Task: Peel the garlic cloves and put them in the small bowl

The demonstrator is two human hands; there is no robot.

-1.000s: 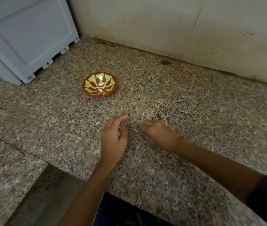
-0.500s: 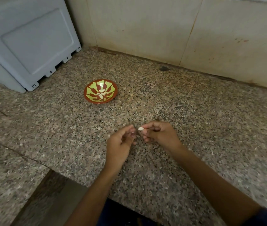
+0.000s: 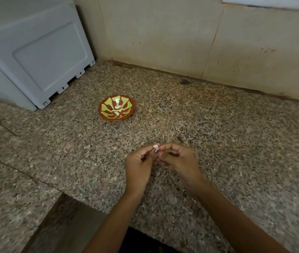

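Both hands, left (image 3: 139,166) and right (image 3: 179,158), pinch one garlic clove (image 3: 156,147), its skin seemingly half hidden by fingertips.

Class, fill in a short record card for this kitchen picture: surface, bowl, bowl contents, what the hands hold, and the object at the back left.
surface: speckled granite counter
bowl: small red and yellow-green bowl, standing apart from the hands
bowl contents: a few peeled garlic cloves
left hand: pinching a garlic clove
right hand: fingertips on the same clove
back left: pale grey appliance

speckled granite counter (image 3: 218,136) | beige tiled wall (image 3: 163,33) | grey appliance (image 3: 35,52) left
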